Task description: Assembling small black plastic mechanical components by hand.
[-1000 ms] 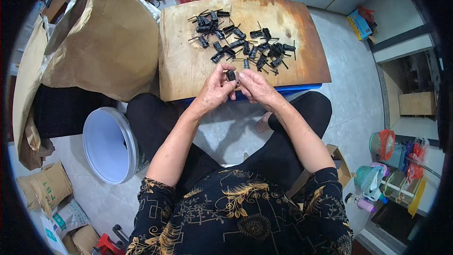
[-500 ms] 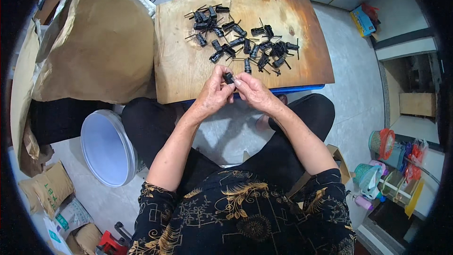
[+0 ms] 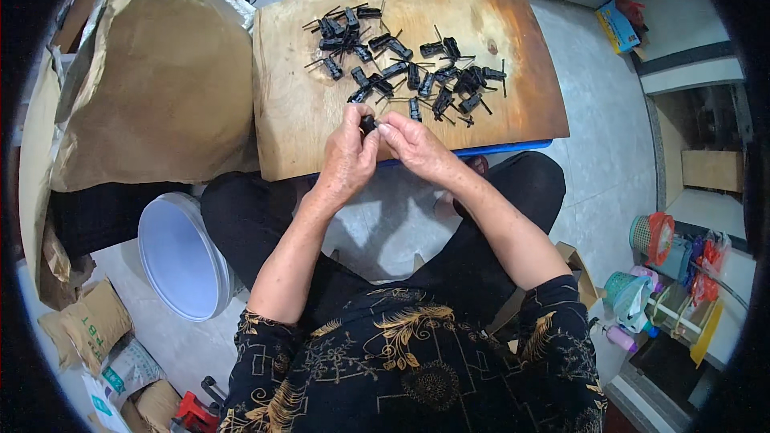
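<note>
Just above the near edge of the wooden board (image 3: pixel 297 132), my left hand (image 3: pixel 348 152) is closed on a small black plastic part (image 3: pixel 368 124). My right hand (image 3: pixel 415 144) meets it from the right, thumb and fingertips pinched at the part's end. Whatever lies inside that pinch is too small to make out. Beyond my hands, several black plastic parts with thin rods (image 3: pixel 413 76) lie in a loose spread on the board. Some overlap in a heap toward the far left (image 3: pixel 343 30).
Left of the board stands a large brown paper sack (image 3: pixel 152 88). A white bucket (image 3: pixel 180 256) is beside my left knee, with smaller packed bags (image 3: pixel 88 321) below. Baskets and bottles (image 3: pixel 634 297) stand at the right. A blue edge (image 3: pixel 513 145) shows under the board.
Both hands have shifted a little left with the black part, and the left fingers cover more of it. The whole view has also moved slightly; the parts on the board lie as before.
</note>
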Demonstrator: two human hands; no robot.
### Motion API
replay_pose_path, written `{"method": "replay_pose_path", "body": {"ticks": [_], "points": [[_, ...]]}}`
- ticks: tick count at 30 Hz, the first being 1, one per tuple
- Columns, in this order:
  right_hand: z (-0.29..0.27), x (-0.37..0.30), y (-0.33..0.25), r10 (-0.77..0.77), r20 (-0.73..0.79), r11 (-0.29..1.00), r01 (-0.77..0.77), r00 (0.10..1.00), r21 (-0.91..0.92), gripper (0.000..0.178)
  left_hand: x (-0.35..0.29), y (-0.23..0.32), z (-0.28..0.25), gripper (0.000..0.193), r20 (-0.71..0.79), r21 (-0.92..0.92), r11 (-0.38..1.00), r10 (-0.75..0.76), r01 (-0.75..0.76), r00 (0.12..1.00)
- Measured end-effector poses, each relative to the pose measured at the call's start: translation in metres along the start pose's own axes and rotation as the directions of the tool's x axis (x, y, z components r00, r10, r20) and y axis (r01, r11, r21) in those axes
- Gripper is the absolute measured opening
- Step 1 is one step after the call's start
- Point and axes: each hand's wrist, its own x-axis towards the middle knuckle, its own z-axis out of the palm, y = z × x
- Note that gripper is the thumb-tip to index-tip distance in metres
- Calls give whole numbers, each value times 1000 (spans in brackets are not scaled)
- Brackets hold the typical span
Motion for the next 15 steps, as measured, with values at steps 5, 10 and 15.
{"method": "replay_pose_path", "body": {"ticks": [5,10,15], "points": [[-37,1,-5,-14,-248,877,-107,969,-468,27,-12,22,-97,17,-390,-14,1000,19,-27,921],[-62,-19,22,55,-375,597,-331,925,-730,23,-86,-19,-228,26,-597,204,956,-51,213,801],[-57,-14,33,92,-352,482,-351,932,-803,22,-208,-99,-317,31,-600,333,736,-317,590,735]]}}
